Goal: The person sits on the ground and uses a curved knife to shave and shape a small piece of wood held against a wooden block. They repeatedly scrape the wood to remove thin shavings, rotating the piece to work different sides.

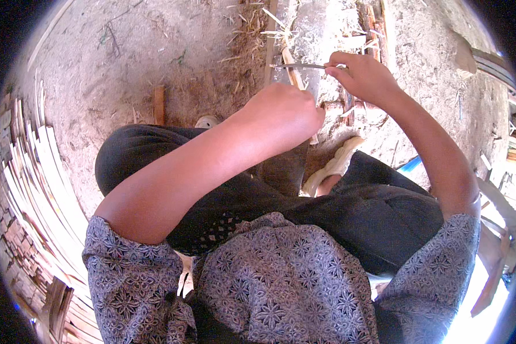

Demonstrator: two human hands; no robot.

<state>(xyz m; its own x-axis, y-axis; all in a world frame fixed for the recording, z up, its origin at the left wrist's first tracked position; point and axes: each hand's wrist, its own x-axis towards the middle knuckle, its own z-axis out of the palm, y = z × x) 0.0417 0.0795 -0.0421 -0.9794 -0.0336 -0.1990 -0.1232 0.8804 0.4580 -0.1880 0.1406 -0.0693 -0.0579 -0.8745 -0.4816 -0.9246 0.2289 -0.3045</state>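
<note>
My left hand [295,109] is closed in a fist over a pale wooden stick [293,73], its fingertips hidden below. Part of the stick shows beyond the knuckles, pointing away from me. In my right hand [358,74] is a knife [307,66], pinched near its handle end, most of the handle hidden by the fingers. Its thin dark blade reaches leftward and lies across the stick, just beyond my left hand. Pale shavings [282,35] are bunched at the stick's far end.
Dirt ground [200,46] surrounds my legs, with shavings scattered ahead. My sandalled foot [335,169] is close below the hands. Many long pale strips [40,178] lie at the left. A short brown wood piece [159,105] is beyond my left knee. Wooden pieces [493,246] lie at the right.
</note>
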